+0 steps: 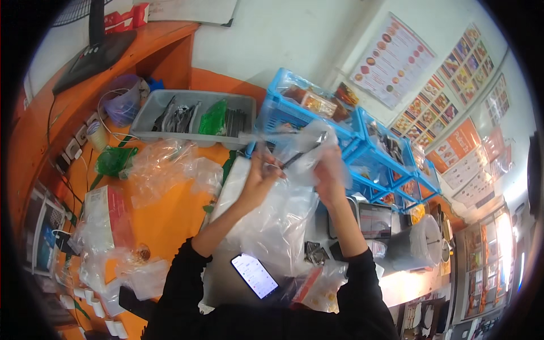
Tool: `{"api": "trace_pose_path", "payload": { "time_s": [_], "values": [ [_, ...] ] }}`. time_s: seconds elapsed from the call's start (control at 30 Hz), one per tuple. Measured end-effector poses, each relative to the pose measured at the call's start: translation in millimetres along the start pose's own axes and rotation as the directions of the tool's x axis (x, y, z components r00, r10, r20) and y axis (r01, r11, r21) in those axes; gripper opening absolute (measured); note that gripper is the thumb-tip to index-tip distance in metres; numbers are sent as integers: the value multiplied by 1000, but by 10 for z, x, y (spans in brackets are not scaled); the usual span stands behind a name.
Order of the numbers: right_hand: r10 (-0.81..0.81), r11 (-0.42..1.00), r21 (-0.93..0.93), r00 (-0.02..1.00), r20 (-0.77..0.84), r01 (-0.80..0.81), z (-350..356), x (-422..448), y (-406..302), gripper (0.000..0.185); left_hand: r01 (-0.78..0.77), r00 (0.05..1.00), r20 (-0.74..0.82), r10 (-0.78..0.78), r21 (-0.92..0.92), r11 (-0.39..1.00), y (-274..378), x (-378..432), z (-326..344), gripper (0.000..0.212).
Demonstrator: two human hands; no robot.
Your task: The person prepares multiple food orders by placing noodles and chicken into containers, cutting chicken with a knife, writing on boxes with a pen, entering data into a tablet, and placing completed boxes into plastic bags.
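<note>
My left hand (259,180) is raised over a stack of clear plastic bags (272,229), its fingertips at the lower end of a thin black item (297,158). My right hand (330,178), blurred, grips a crumpled clear plastic bag (316,136). The black item slants between both hands, against or inside that bag; which of the two I cannot tell. Below the stack lies a phone (255,276) with its screen lit. Small black packets (316,253) rest right of the stack.
Behind my hands stands a grey divided tray (144,135) with black utensils and a green packet. Blue stacked baskets (352,140) hold packets at the right. Loose plastic bags (163,170) lie on the orange table (165,221). A grey bin (408,246) is farther right.
</note>
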State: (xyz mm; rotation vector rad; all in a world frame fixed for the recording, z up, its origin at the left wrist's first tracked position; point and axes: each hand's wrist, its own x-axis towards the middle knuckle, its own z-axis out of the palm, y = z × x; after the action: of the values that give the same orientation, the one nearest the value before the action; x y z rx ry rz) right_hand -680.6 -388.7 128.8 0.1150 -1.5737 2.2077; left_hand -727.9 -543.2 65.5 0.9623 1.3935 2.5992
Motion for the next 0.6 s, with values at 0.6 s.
{"api": "trace_pose_path", "payload": {
  "time_s": [0.6],
  "values": [
    [245,943,-208,965,-96,-260,-234,-1141,-613,33,243,959,145,-244,24,970,114,-750,1194,48]
  ]
}}
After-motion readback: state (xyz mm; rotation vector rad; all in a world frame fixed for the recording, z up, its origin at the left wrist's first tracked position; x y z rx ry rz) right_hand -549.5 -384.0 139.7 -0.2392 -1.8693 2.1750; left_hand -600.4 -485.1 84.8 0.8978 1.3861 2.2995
